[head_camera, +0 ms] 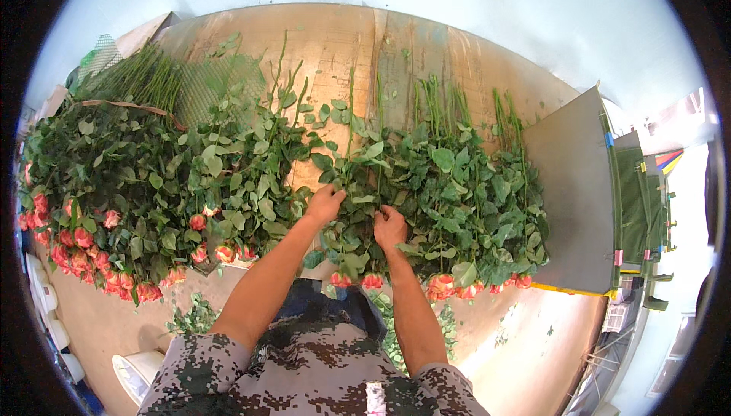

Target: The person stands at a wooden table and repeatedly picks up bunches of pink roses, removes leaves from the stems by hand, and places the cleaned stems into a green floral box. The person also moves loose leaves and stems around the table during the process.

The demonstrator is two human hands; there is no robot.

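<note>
Cut roses with long leafy stems lie across a wooden table (320, 33), their red and yellow blooms (441, 287) towards me. My left hand (326, 203) has its fingers closed at the leaves left of a rose stem (350, 113); leaves partly hide what is between the fingertips. My right hand (391, 226) is bent with its fingertips at the lower leaves of another stem (379, 107), and its grip is not clear. Below the hands, two rose blooms (341, 279) hang at the near edge. More rose stems (445, 107) lie to the right.
At left lies a dense pile of roses (114, 153) with a brown strap (125, 104) and green netting (220, 84). A grey panel (571, 193) stands at the right end. Fallen leaves (194, 316) and a white bucket (137, 371) are on the floor.
</note>
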